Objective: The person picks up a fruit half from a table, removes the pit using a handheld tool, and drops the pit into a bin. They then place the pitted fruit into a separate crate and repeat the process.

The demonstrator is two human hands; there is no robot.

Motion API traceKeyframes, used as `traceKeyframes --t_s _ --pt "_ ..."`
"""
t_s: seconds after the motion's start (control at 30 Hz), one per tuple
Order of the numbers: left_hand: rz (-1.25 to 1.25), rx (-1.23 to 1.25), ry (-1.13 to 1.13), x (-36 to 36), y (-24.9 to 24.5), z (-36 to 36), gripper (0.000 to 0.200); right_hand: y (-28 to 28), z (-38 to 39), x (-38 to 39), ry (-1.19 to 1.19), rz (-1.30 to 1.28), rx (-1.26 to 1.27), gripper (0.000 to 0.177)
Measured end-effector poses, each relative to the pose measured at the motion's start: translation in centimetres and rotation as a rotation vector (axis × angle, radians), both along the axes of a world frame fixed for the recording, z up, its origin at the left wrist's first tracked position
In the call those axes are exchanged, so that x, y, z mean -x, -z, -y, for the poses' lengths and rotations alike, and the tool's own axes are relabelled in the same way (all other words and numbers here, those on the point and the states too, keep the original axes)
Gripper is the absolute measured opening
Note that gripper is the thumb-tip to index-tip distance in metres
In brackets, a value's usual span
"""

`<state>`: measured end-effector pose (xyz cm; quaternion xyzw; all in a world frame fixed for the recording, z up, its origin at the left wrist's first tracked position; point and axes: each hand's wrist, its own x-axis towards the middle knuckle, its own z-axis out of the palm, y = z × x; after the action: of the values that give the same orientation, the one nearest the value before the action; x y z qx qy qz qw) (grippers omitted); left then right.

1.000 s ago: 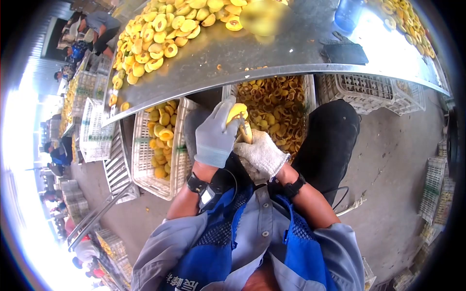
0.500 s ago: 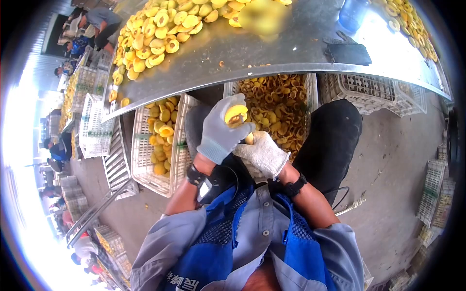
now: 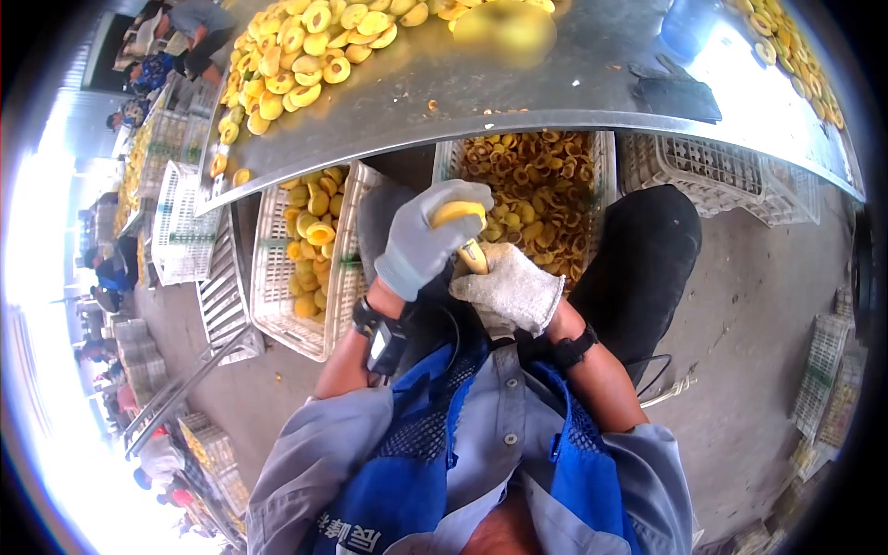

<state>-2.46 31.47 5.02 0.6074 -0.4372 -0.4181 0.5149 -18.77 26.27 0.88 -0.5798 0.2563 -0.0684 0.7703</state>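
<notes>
My left hand [image 3: 421, 239], in a grey glove, is closed around a yellow peach half [image 3: 457, 214] held above my lap. My right hand [image 3: 511, 289], in a whitish knit glove, grips a small pitting knife by its tan handle [image 3: 474, 258]. The tool's head is hidden against the fruit and the left fingers. Below and beyond the hands, a white crate [image 3: 606, 180] holds brownish scraps and some yellow pieces. To the left, another white crate [image 3: 263, 277] contains yellow peach halves [image 3: 319, 233].
A metal table [image 3: 388, 111] spans the front, with a heap of peach halves [image 3: 305, 65] at its left. A dark flat object [image 3: 680, 97] and a blue container [image 3: 686, 32] lie toward the right. Stacked crates [image 3: 689, 171] stand under the table; other people [image 3: 190, 32] sit far left.
The peach half has turned, its cut face now angled away from view. My right hand has shifted slightly down and right, exposing more of the tool's handle. The camera view has moved slightly.
</notes>
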Motion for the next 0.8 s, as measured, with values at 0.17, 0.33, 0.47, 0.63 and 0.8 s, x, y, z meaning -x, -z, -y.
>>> traceKeyframes --t_s 0.17,0.33,0.47,0.63,0.8 --pt "-0.050 -0.102 0.131 -1.4 0.6 0.5 0.025 -1.5 0.1 0.3 -0.083 -0.040 -0.416 0.011" --pt "-0.207 -0.177 0.339 -2.6 0.6 1.4 0.027 -1.1 -0.3 0.0 -0.146 -0.055 -0.453 0.013" --pt "-0.655 0.046 0.344 -2.8 2.4 0.9 0.031 -1.4 -0.1 -0.1 -0.180 0.032 -0.481 0.015" --pt "-0.732 0.234 -0.204 -1.6 3.3 -0.8 0.054 -1.9 -0.2 -0.1 -0.182 0.037 -0.348 0.014" --pt "0.690 -0.290 -0.322 -13.5 0.2 -5.6 0.061 -0.9 -0.1 -0.4 -0.260 -0.267 0.669 0.028"
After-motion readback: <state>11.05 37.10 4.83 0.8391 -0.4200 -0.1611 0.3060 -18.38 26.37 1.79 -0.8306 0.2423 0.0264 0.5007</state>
